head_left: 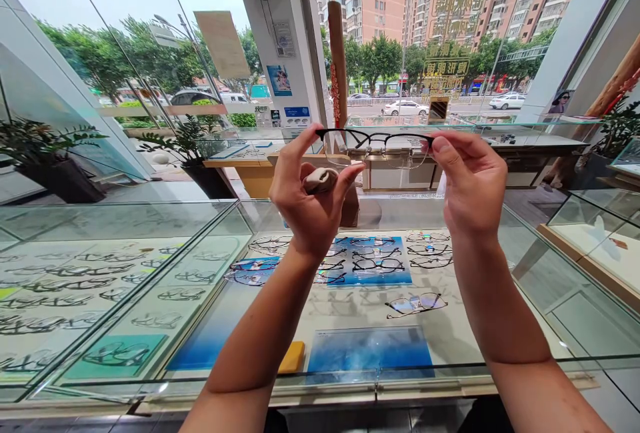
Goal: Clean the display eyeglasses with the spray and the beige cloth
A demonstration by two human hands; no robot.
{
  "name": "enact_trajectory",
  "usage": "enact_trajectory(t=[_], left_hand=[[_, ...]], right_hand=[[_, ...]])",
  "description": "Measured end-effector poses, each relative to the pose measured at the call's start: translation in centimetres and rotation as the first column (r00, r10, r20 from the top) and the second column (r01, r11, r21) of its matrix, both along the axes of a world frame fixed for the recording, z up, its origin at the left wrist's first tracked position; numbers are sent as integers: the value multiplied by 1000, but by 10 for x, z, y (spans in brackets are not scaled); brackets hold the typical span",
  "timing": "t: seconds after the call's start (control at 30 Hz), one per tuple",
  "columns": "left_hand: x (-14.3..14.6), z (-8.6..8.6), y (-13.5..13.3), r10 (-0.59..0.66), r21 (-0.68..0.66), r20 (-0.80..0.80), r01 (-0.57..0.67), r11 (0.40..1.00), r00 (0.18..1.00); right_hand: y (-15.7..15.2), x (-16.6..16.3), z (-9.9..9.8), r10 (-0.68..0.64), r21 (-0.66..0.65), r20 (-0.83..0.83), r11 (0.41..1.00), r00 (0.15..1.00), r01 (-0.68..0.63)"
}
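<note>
A pair of eyeglasses with a black upper rim and clear lenses is held up above the glass counter. My left hand grips its left corner between finger and thumb side, and a crumpled grey-beige cloth is tucked in the same palm. At the other corner, my right hand pinches the frame between thumb and fingers. Below the hands, another pair of glasses rests on the counter, apart from the rows of frames.
The glass display counter spans the foreground, with several eyeglass frames inside or on it. A yellow block lies near its front edge. Beyond stand a second display counter, potted plants and a wooden post by the window.
</note>
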State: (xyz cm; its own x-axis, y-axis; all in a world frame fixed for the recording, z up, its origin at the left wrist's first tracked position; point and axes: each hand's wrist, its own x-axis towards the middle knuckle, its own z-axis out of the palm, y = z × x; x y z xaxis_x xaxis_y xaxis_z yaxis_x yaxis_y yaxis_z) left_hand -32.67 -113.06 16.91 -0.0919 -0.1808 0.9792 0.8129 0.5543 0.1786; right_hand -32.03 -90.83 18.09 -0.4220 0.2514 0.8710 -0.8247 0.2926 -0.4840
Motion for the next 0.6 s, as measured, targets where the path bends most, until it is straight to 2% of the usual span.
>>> enact_trajectory(t=[0.13, 0.33, 0.5, 0.6], left_hand=[[8, 3, 2, -32, 20, -17, 32, 999, 999], [-5, -3, -4, -23, -48, 56, 26, 999, 998], [-4, 0, -2, -101, 0, 66, 101, 995, 993], [2, 3, 1, -95, 23, 92, 93, 995, 991]], right_hand=[[6, -3, 1, 87, 7, 62, 996, 994, -87], [9, -5, 1, 171, -41, 80, 985, 982, -168], [7, -3, 3, 189, -96, 126, 979, 974, -178], [9, -4, 2, 206, -101, 117, 976, 972, -194]])
